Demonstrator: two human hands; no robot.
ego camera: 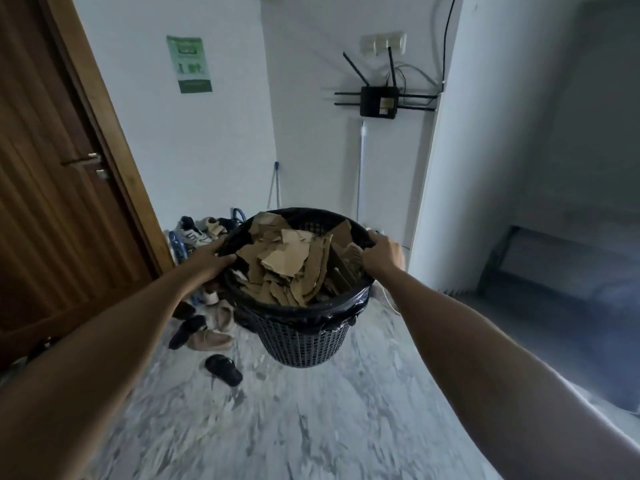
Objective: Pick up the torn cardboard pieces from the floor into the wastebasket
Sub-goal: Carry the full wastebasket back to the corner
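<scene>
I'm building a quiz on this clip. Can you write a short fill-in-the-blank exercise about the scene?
1. Both hands hold the wastebasket by its ____.
2. The wastebasket is filled with torn ____ pieces.
3. The left hand and right hand have their grip on ____ sides of it.
4. A black ____ with antennas hangs on the wall.

Missing words: rim; cardboard; opposite; router

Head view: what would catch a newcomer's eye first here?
A dark mesh plastic wastebasket with a black liner, heaped with torn brown cardboard pieces, is held at centre by the left hand and right hand gripping its rim. Scattered shoes lie below left, by the wooden door.
</scene>
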